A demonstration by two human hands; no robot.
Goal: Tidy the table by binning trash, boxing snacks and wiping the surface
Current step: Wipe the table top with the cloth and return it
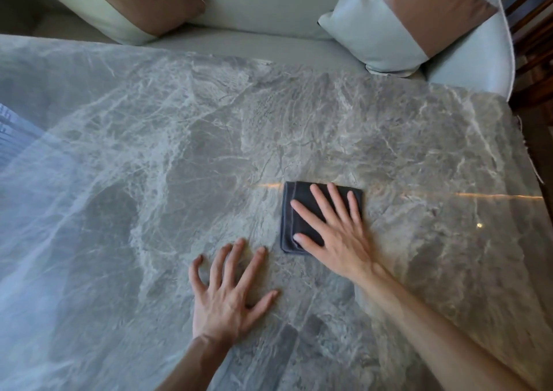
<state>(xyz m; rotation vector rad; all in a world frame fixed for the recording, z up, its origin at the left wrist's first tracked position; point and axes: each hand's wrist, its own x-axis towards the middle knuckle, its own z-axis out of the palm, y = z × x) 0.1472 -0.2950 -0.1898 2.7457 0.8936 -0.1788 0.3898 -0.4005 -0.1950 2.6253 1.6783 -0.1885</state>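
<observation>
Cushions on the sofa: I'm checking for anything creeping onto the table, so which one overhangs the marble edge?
The right cushion: its lower corner reaches the marble table edge. The left cushion sits back on the sofa.

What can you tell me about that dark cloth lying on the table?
The cloth is dark grey, soft-looking fabric with stitched hems, folded into a small, thick square of several layers. It lies flat on the grey marble table, right of centre. The right hand rests flat on top, fingers spread, covering most of it. The left hand sits beside it on the table, not touching it.
</observation>
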